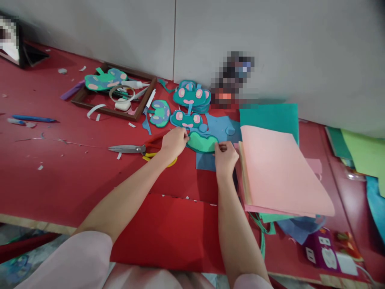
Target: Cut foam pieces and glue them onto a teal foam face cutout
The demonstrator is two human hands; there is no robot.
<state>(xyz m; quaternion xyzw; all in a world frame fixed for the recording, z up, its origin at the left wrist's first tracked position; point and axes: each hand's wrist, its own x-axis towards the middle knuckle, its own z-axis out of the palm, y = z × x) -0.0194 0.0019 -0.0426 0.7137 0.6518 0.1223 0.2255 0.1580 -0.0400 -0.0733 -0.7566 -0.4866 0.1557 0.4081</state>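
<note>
Between my hands is a curved green felt cutout (202, 143) with a darker teal edge. My left hand (175, 141) pinches its left end, and my right hand (226, 155) grips its right end with curled fingers. Just beyond it lies a teal frog-face cutout (187, 119) with pink eyes and mouth. A stack of similar faces (192, 96) sits behind that one. Under and around the piece are blue sheet scraps (222, 126). Scissors (128, 149) with red and yellow handles lie partly beneath my left wrist, blades pointing left.
A brown wooden frame tray (135, 114) holds tape, a glue tube and a spotted cutout. Beside it rests another spotted cutout (160, 113). Pink sheets (279, 172) are piled at right, near a purple power strip (323, 249). A blue pen (34, 119) lies at left. A grey wall (120, 36) bounds the back.
</note>
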